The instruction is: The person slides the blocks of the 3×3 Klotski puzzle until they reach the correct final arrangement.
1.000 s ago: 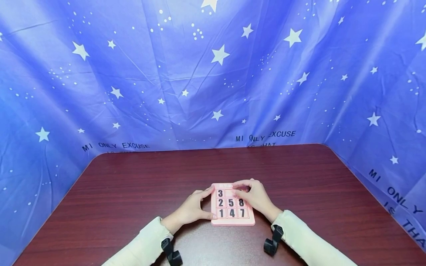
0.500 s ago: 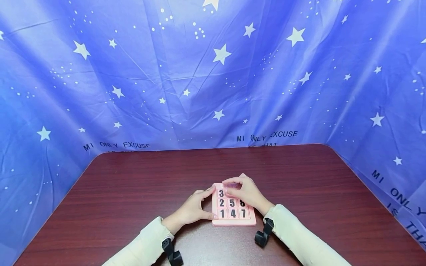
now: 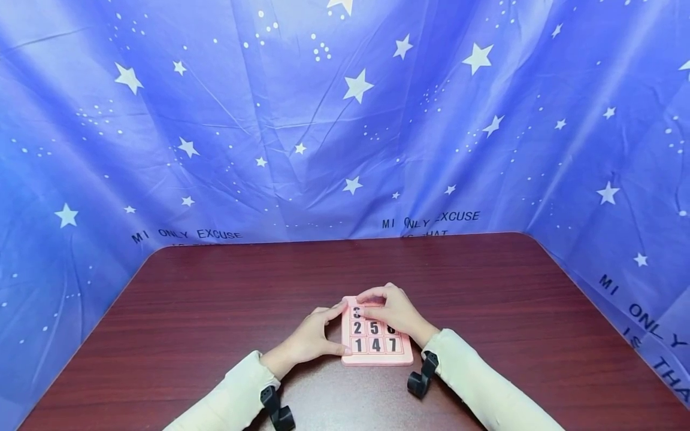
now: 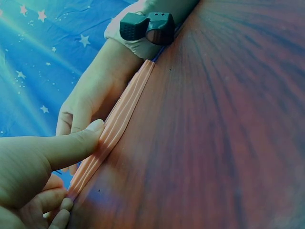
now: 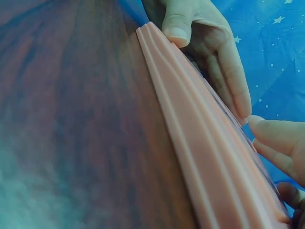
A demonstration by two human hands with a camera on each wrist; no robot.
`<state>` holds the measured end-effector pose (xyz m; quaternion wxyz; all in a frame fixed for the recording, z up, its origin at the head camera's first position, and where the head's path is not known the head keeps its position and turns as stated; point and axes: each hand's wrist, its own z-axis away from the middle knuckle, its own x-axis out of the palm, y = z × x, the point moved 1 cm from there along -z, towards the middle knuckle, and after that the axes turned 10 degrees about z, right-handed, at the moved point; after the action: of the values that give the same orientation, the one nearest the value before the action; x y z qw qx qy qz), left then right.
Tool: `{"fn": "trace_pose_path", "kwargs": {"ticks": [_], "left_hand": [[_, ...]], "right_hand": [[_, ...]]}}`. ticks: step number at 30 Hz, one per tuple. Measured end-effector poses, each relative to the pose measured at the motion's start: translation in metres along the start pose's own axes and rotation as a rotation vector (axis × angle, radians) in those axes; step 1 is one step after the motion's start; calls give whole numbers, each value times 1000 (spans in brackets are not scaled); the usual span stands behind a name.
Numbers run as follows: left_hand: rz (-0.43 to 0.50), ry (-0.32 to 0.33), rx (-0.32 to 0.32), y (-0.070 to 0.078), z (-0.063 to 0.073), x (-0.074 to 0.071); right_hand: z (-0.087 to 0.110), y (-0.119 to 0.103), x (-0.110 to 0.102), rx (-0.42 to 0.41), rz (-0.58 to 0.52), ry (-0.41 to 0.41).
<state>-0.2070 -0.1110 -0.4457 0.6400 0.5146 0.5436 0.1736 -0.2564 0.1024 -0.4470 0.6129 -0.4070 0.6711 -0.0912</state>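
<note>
A pink sliding number puzzle (image 3: 377, 360) lies flat on the table, its lower rows reading 2 5 8 and 1 4 7, the 8 partly covered. My left hand (image 3: 307, 340) grips its left side, thumb near the bottom corner and fingers at the top corner. In the left wrist view that thumb (image 4: 81, 143) presses the puzzle's ridged side (image 4: 119, 117). Over the upper row reaches my right hand (image 3: 403, 314), its thumb tip at the 3 tile and its index finger near the top edge. The right hand hides the rest of the top row.
The dark red wooden table (image 3: 226, 287) extends around the puzzle. Behind and beside it hangs a blue curtain (image 3: 302, 108) with white stars and lettering. Each wrist carries a black camera mount, the left one (image 3: 277, 408) and the right one (image 3: 423, 375).
My right hand has moved left across the top row, its thumb passing from the top row's middle to the 3 tile. The left hand stays in place on the puzzle.
</note>
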Motion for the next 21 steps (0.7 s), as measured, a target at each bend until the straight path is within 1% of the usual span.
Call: {"fn": "trace_pose_path", "kwargs": {"ticks": [5, 10, 12, 17, 21], "left_hand": [[-2, 0, -5, 0, 0, 0], [6, -4, -8, 0, 0, 0], [9, -3, -13, 0, -1, 0], [9, -1, -20, -1, -1, 0], [10, 0, -16, -2, -1, 0]], "right_hand": [[-2, -2, 2, 12, 18, 2], [-1, -3, 3, 25, 65, 28], [0, -4, 3, 24, 64, 41], [1, -3, 3, -7, 46, 66], [3, -1, 3, -46, 36, 58]]}}
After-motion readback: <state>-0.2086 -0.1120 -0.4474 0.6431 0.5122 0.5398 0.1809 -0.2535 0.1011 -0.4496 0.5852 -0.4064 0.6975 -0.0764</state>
